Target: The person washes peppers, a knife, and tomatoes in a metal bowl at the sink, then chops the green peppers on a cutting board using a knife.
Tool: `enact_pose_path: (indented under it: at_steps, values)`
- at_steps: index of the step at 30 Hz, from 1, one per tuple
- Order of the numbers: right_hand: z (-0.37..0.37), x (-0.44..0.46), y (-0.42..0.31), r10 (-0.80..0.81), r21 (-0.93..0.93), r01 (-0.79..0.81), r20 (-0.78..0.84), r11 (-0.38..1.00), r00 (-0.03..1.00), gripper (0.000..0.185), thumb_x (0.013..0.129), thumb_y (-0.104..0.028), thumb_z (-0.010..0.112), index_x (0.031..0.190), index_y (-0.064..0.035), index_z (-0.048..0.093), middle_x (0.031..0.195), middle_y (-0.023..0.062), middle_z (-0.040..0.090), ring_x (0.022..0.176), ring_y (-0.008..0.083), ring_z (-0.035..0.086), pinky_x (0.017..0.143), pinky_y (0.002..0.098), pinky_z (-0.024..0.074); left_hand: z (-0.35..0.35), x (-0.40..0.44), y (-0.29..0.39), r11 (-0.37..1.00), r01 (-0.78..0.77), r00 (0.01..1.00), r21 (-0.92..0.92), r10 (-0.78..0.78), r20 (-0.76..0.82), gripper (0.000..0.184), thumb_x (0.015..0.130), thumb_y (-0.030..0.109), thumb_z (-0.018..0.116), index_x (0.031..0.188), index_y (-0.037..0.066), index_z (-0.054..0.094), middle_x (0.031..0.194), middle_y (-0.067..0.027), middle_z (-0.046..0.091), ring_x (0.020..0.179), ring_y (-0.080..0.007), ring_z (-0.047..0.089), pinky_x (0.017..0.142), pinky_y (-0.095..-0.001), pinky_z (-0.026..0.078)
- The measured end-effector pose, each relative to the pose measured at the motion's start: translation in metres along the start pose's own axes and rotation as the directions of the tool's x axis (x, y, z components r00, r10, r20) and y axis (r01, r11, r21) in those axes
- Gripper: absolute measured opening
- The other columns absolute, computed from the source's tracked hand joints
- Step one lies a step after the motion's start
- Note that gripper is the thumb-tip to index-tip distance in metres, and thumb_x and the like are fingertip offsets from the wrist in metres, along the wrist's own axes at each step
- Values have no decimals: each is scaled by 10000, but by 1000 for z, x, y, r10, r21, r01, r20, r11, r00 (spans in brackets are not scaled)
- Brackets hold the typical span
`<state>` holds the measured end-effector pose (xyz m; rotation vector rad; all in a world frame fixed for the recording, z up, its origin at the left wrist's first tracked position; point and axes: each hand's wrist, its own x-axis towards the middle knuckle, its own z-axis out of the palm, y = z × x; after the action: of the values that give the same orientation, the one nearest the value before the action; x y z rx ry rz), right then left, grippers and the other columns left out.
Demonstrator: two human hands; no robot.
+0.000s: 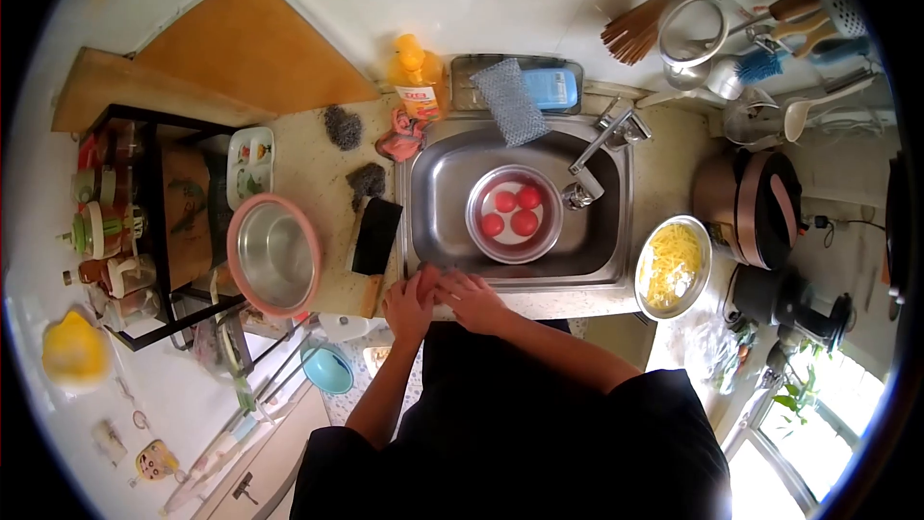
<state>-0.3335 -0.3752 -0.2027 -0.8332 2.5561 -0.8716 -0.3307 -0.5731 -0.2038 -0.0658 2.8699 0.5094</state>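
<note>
My left hand (408, 308) and my right hand (470, 300) meet at the front left edge of the steel sink (433, 183). Their fingers are curled together around something small and reddish that I cannot make out. Inside the sink stands a metal bowl (471, 221) with several red tomatoes (524, 222) in it. Just left of my left hand lies a cleaver (376, 239) with a dark blade, its wooden handle toward me.
Left stands a pink-rimmed pot (315, 260); right, a bowl of yellow shreds (673, 265) near a rice cooker (767, 202). Behind the sink are a yellow detergent bottle (416, 82), a pink cloth (401, 138) and a mesh cloth (510, 101). The faucet (602, 144) reaches over the sink.
</note>
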Motion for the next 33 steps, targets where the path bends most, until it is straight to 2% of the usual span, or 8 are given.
enact_pose_path:
  at_steps: [3, 7, 10, 14, 19, 22, 28, 33]
  values:
    - [8, 9, -6, -42, -51, 48, 102, 998, 994, 672, 816, -208, 696, 1454, -152, 490, 1542, 78, 415, 1478, 331, 315, 1120, 541, 351, -3, -10, -6, 992, 101, 994, -80, -103, -27, 547, 827, 340, 733, 1334, 182, 604, 1196, -135, 602, 1147, -382, 540, 971, -527, 423]
    - [13, 16, -13, -34, -125, 65, 236, 990, 971, 696, 829, -230, 701, 1478, -139, 466, 1540, 70, 416, 1489, 314, 295, 1144, 560, 313, -3, -23, -38, 995, 101, 964, -13, -101, -247, 534, 830, 326, 719, 1310, 136, 581, 1213, -157, 579, 1139, -397, 532, 960, -529, 419]
    - [18, 21, -16, -64, -166, 84, 127, 982, 990, 635, 832, -227, 705, 1426, -128, 502, 1499, 78, 448, 1451, 310, 341, 1154, 536, 303, -15, -20, -58, 979, 202, 936, 30, -184, -301, 548, 825, 338, 719, 1294, 103, 563, 1244, -177, 547, 1151, -407, 517, 962, -532, 413]
    - [3, 29, -19, -1, 42, -3, 94, 999, 996, 497, 804, -187, 704, 1280, -119, 580, 1396, 80, 504, 1370, 313, 413, 1134, 502, 326, -13, -5, -82, 963, 258, 938, 82, -230, -259, 577, 818, 400, 739, 1279, 104, 558, 1275, -170, 520, 1151, -401, 503, 932, -532, 413]
    - [-9, 12, -12, 100, 165, -82, -100, 983, 990, 393, 779, -101, 674, 1168, -140, 632, 1321, 75, 545, 1316, 318, 462, 1110, 486, 350, -9, 5, -100, 971, 203, 972, 127, -184, -147, 530, 852, 420, 728, 1240, 97, 566, 1224, -163, 548, 1108, -385, 512, 910, -525, 408]
    - [-6, 2, -7, 208, 147, -190, -121, 971, 971, 432, 778, -78, 659, 1201, -161, 635, 1331, 72, 548, 1323, 314, 461, 1115, 474, 349, -6, 3, -110, 991, 127, 980, 48, -118, -160, 448, 896, 388, 684, 1206, 88, 565, 1148, -174, 617, 1070, -406, 578, 906, -547, 456]
    - [6, -13, -4, 316, 133, -291, -244, 947, 917, 459, 765, -89, 667, 1219, -159, 662, 1356, 104, 541, 1314, 333, 467, 1085, 484, 385, -28, -12, -109, 970, 183, 980, -160, -193, -46, 433, 941, 373, 662, 1220, 62, 547, 1003, -219, 709, 901, -466, 670, 785, -508, 536]
    - [23, -22, -2, 383, 106, -370, -332, 923, 862, 427, 767, -138, 675, 1194, -133, 667, 1339, 144, 551, 1292, 352, 480, 1064, 501, 406, -47, -5, -81, 939, -28, 995, -343, -8, -103, 414, 940, 327, 675, 1224, 61, 533, 975, -201, 699, 871, -437, 682, 780, -482, 546]
